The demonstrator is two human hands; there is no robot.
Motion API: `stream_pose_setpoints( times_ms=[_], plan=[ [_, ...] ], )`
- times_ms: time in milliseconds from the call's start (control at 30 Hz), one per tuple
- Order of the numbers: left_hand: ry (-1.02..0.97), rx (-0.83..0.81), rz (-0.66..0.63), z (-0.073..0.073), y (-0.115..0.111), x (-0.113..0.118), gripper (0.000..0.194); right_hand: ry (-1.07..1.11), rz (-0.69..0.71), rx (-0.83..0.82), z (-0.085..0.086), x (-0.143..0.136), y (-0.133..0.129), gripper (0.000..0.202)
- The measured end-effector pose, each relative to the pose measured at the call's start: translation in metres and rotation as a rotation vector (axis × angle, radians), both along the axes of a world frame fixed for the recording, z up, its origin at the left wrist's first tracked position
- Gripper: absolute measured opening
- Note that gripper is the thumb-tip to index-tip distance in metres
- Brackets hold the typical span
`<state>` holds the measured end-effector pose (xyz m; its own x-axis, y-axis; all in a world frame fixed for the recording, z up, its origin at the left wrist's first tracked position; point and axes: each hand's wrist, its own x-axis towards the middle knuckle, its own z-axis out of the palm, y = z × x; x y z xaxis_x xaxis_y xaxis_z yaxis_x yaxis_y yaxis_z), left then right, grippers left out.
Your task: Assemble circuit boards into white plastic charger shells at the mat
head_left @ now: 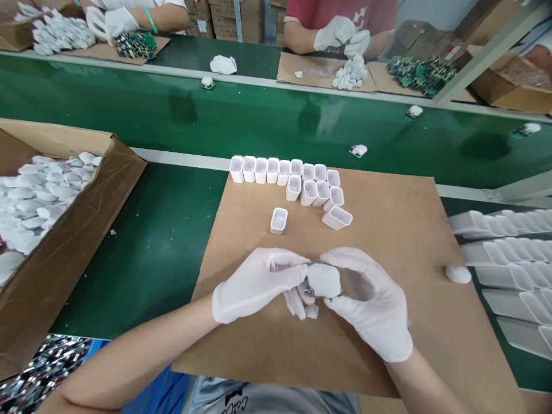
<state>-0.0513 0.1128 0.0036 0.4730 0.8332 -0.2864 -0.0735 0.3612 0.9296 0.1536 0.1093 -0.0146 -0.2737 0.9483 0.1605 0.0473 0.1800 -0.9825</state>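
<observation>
My left hand (269, 282), in a white glove, pinches the left side of a small circuit board with a white block on it (324, 280). My gloved right hand (373, 299) grips the same board from the right, thumb and fingers at its edges. Dark edges and a bit of metal show around the white block; the rest is hidden by the fingers. A small white scrap (312, 311) shows just below the fingers; I cannot tell whether it is held. Beyond my hands, a white plastic cup (279, 221) stands alone on the cardboard sheet (250, 241), and another cup (337, 217) lies tilted.
Several white cups (261, 170) stand in rows at the sheet's far edge. A carton (86, 213) of white oval pieces is on the left, a white oval piece (457, 274) and stacked white containers (513, 253) right. Boards lie on the green conveyor (259, 123); two gloved co-workers are beyond.
</observation>
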Motion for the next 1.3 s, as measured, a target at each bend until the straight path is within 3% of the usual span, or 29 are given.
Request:
stream_pose_setpoints(
  times_ms=[67, 133, 167, 233, 267, 333, 433, 467, 633, 733, 833, 933, 1033, 1200, 1300],
  plan=[
    [0.369, 0.268, 0.275, -0.002, 0.007, -0.002, 0.027, 0.081, -0.062, -0.102, 0.001, -0.001, 0.0, 0.032],
    [0.698, 0.533, 0.548, -0.012, 0.018, -0.006, 0.054, 0.12, -0.138, -0.139, 0.001, -0.001, 0.002, 0.029],
    [0.802, 0.606, 0.589, -0.019, 0.025, -0.008, 0.07, 0.126, -0.167, -0.136, 0.001, 0.0, 0.003, 0.028],
    [0.901, 0.662, 0.502, -0.033, 0.038, -0.012, 0.086, 0.134, -0.191, -0.128, 0.0, 0.002, 0.005, 0.027],
    [0.918, 0.676, 0.431, -0.039, 0.043, -0.013, 0.08, 0.137, -0.184, -0.126, 0.0, 0.003, 0.005, 0.028],
    [0.915, 0.694, 0.334, -0.045, 0.048, -0.015, 0.05, 0.132, -0.163, -0.112, 0.0, 0.005, 0.005, 0.028],
    [0.869, 0.701, 0.313, -0.042, 0.044, -0.012, 0.012, 0.116, -0.14, -0.057, 0.001, 0.006, 0.003, 0.029],
    [0.86, 0.708, 0.304, -0.04, 0.041, -0.011, 0.012, 0.114, -0.133, -0.042, 0.0, 0.006, 0.002, 0.029],
    [0.924, 0.827, 0.176, -0.042, 0.04, -0.008, 0.05, 0.128, -0.146, -0.026, 0.0, 0.006, 0.002, 0.029],
    [0.959, 0.952, 0.081, -0.039, 0.047, -0.008, 0.045, 0.17, -0.216, -0.005, 0.001, 0.009, 0.006, 0.031],
    [1.003, 1.025, -0.093, -0.025, 0.054, -0.003, 0.042, 0.243, -0.35, 0.014, 0.005, 0.015, 0.013, 0.032],
    [0.965, 0.957, -0.283, -0.014, 0.062, 0.013, 0.04, 0.286, -0.467, 0.007, 0.008, 0.019, 0.02, 0.032],
    [0.91, 0.839, -0.323, -0.014, 0.068, 0.036, 0.037, 0.25, -0.468, 0.01, 0.009, 0.022, 0.023, 0.032],
    [0.844, 0.691, -0.239, -0.013, 0.064, 0.048, 0.052, 0.213, -0.434, 0.012, 0.015, 0.022, 0.024, 0.022],
    [0.553, 0.327, -0.09, 0.001, 0.056, 0.039, 0.048, 0.321, -0.309, -0.015, 0.017, 0.021, 0.024, 0.019]
  ],
)
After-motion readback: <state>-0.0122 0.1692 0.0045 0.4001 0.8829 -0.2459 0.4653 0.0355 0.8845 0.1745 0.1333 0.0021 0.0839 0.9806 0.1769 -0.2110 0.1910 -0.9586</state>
